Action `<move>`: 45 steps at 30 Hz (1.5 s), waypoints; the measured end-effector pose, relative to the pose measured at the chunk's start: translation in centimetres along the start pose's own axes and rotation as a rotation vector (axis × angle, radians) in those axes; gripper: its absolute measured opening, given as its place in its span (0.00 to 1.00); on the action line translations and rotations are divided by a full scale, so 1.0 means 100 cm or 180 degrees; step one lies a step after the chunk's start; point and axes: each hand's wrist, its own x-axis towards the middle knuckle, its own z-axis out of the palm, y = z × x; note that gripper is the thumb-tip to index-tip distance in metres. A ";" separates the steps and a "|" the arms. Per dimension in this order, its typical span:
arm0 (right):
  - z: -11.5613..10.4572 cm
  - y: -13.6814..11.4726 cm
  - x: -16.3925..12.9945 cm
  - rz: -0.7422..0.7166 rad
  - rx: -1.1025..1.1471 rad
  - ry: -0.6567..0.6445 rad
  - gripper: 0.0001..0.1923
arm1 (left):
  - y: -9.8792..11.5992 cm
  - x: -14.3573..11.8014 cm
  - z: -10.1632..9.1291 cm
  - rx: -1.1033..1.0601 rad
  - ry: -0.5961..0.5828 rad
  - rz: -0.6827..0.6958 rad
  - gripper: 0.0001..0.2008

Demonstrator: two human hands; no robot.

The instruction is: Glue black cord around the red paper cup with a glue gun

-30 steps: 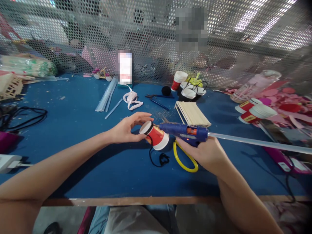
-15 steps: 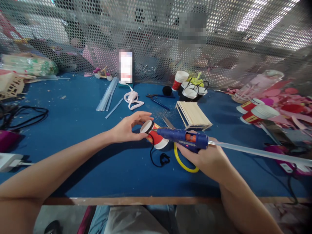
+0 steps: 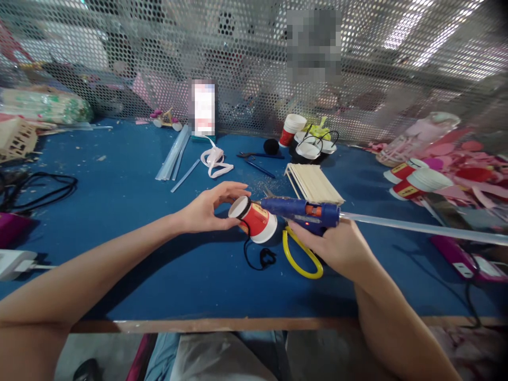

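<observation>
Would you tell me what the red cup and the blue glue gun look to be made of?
Red cup: likely paper, matte printed wall, white rolled rim. Glue gun: apparently moulded plastic, slightly glossy blue shell with an orange part and a translucent glue stick behind.

**Occlusions and cut-offs, head view**

Glue gun (image 3: 304, 212): handle hidden inside right hand (image 3: 337, 248) grip; nozzle tip contact with paper cup (image 3: 254, 219) not resolvable. Glue stick (image 3: 420, 228) runs off right edge. Scissors (image 3: 299, 254): blades hidden under gun and cup. Standing card (image 3: 203, 107) blurred, illegible. Items behind mesh screen (image 3: 119, 58) indistinct. White adapter (image 3: 11, 263) cropped at left edge.
</observation>
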 end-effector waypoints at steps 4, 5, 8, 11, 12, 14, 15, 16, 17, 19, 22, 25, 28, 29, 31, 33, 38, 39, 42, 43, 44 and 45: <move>0.008 -0.002 0.002 0.0267 0.0180 -0.0037 0.12 | 0.000 0.000 0.001 0.0044 0.0000 0.0012 0.33; 0.008 -0.004 0.003 0.0387 0.0288 -0.0059 0.11 | 0.000 0.000 0.001 0.0058 0.0015 0.0013 0.33; 0.004 -0.005 0.006 0.0883 0.0750 -0.0367 0.11 | 0.000 0.000 0.001 0.0077 0.0082 0.0015 0.34; 0.000 0.008 0.012 0.1418 0.1112 -0.0385 0.12 | 0.001 0.000 0.001 0.0103 0.0116 -0.0049 0.33; -0.001 0.017 0.014 0.1528 0.1160 -0.0186 0.13 | 0.001 0.000 0.002 0.0119 0.0121 -0.0067 0.33; 0.000 0.037 0.020 0.1679 0.1059 0.0402 0.16 | 0.002 0.000 0.002 0.0158 0.0129 -0.0077 0.32; 0.001 0.048 0.022 0.1769 0.0952 0.0673 0.19 | 0.003 0.000 0.003 0.0178 0.0131 -0.0079 0.32; 0.001 0.058 0.025 0.1865 0.0698 0.0781 0.20 | 0.003 0.000 0.003 0.0196 0.0134 -0.0087 0.32; 0.002 0.068 0.028 0.1954 0.0315 0.0785 0.20 | 0.004 0.000 0.004 0.0209 0.0130 -0.0103 0.32; 0.002 0.081 0.032 0.2165 -0.0447 0.0479 0.20 | 0.005 0.000 0.004 0.0213 0.0117 -0.0138 0.32; 0.003 0.088 0.038 0.2300 -0.1123 0.0063 0.23 | 0.007 -0.001 0.004 0.0180 0.0120 -0.0181 0.32; 0.006 0.087 0.041 0.2271 -0.1186 -0.0091 0.24 | 0.007 -0.001 0.005 0.0151 0.0136 -0.0186 0.32; 0.009 0.085 0.041 0.2344 -0.1309 -0.0143 0.24 | 0.007 -0.001 0.005 0.0132 0.0135 -0.0163 0.32; 0.009 0.083 0.040 0.2356 -0.1422 -0.0086 0.23 | 0.008 -0.001 0.005 0.0139 0.0132 -0.0158 0.32; 0.008 0.073 0.038 0.2170 -0.1640 0.0247 0.21 | 0.008 -0.001 0.006 0.0185 0.0145 -0.0168 0.32; 0.009 0.052 0.033 0.1587 -0.1528 0.0639 0.17 | 0.009 -0.001 0.006 0.0256 0.0178 -0.0198 0.32; 0.026 -0.023 0.016 -0.0314 -0.0088 -0.0221 0.17 | 0.012 -0.001 0.009 0.0385 0.0359 -0.0257 0.32; 0.032 -0.034 0.013 -0.0520 -0.0268 -0.0346 0.21 | 0.013 -0.001 0.009 0.0407 0.0397 -0.0283 0.32; 0.049 -0.050 0.007 -0.0618 -0.0681 -0.0375 0.14 | 0.016 0.000 0.011 0.0474 0.0482 -0.0392 0.32; 0.052 -0.050 0.007 -0.0573 -0.0631 -0.0353 0.11 | 0.017 0.000 0.011 0.0484 0.0493 -0.0425 0.32; 0.054 -0.049 0.007 -0.0525 -0.0481 -0.0339 0.08 | 0.018 0.001 0.011 0.0485 0.0492 -0.0454 0.32; 0.054 -0.048 0.007 -0.0467 -0.0271 -0.0327 0.08 | 0.018 0.001 0.011 0.0485 0.0474 -0.0474 0.32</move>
